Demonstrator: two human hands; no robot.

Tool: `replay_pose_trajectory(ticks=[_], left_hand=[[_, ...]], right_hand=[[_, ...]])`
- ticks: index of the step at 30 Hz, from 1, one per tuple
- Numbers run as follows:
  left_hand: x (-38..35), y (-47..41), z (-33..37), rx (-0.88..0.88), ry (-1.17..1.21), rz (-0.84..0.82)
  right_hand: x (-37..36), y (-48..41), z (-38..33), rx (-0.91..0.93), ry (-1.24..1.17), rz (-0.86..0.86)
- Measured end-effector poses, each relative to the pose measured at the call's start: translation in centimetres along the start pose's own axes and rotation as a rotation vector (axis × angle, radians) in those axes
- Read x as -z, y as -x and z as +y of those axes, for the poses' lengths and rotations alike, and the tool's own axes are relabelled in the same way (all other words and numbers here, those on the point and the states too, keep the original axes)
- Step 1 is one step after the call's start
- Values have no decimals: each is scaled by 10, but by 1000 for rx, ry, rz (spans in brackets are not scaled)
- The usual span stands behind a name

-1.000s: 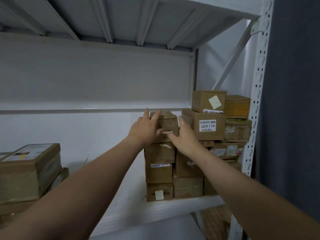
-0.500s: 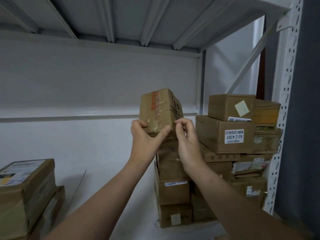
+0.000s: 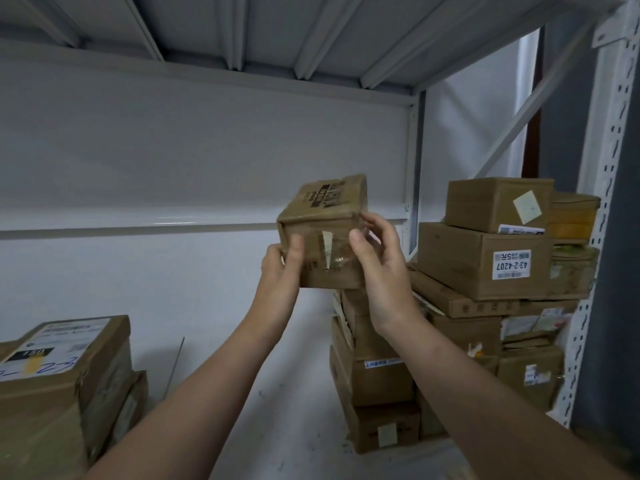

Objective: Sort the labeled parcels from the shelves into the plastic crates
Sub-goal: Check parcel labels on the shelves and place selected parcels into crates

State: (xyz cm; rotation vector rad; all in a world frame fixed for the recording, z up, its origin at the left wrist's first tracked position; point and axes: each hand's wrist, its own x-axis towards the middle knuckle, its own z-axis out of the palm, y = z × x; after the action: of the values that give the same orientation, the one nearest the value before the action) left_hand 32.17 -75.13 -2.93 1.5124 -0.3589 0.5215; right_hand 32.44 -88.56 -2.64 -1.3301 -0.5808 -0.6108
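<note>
1. Small brown cardboard parcel (image 3: 323, 233) is up in the air in front of the white metal shelf (image 3: 294, 420). Taped face toward me, black-printed face up and tipped back. Long axis: I cannot tell.
2. Left hand (image 3: 280, 271) grips the lower left corner. Right hand (image 3: 377, 268) clasps the right edge.
3. Parcel print unreadable. Stacked brown box (image 3: 460, 261) at right has a white label reading "43-2-4207", upside down. Big brown carton (image 3: 62, 375) at left reads "150".
4. Parcel hangs clear of the stack, with bare shelf floor between the piles.

A storeroom: metal shelving (image 3: 604, 202) stacked with labelled cardboard parcels (image 3: 485, 261).
</note>
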Motion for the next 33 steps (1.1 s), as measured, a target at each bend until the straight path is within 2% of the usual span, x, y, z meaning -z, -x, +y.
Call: replay_pose_trajectory(ticks=[4,7,9,11,13,17,21,24,28,31,33], left_hand=[[7,-8,0,207,267,11],[12,-9,-3,255,423,94],[11,-8,-8,236,444,123],[11,-8,-12,170,439,114],[12,-8,-15,93,353,99],[16,-9,-18,-39,50,145],[10,-5,-13,6,72,0],[9,-5,-25,39,87,13],[15,-11,-32,192,-90,37],[20,-11,-33,160,9,16],[21,-9,-34,111,104,26]], right_hand=[[-9,3,2,14,58,-65],[-12,4,6,89,157,28],[-14,3,8,26,115,99],[-14,0,10,-108,63,109],[-13,-1,13,-164,-14,42],[-9,2,17,-52,-5,6],[-10,8,23,70,275,-46],[-14,16,24,118,360,-101],[-16,28,29,178,463,-215],[-14,30,31,187,466,-231],[-12,31,29,244,476,-174]])
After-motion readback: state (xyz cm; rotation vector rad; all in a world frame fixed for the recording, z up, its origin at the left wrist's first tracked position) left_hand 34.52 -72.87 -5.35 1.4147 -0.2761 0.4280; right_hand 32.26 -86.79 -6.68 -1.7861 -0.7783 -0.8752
